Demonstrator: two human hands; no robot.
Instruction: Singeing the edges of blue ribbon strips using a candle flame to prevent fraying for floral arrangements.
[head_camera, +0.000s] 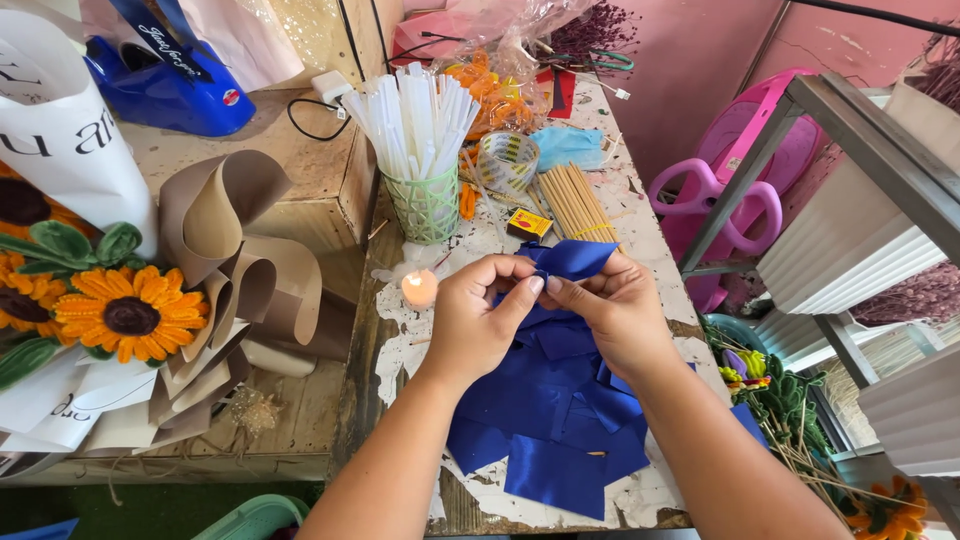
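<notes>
We pinch one blue satin square (568, 258) between our left hand (478, 322) and right hand (615, 308), folding it above the tabletop (640, 235); a pile of flat blue squares (550, 420) below looks unfolded, so most work remains

We've got both forearms coming up from the bottom edge, bare, angled in toward each other. Our left hand (478, 322) is curled, thumb and forefinger pinched together at the tips. Our right hand (612, 312) mirrors it, fingers bent inward, fingertips meeting the left's. Knuckles up, wrists nearly level, hands touching at the pinch.
</notes>
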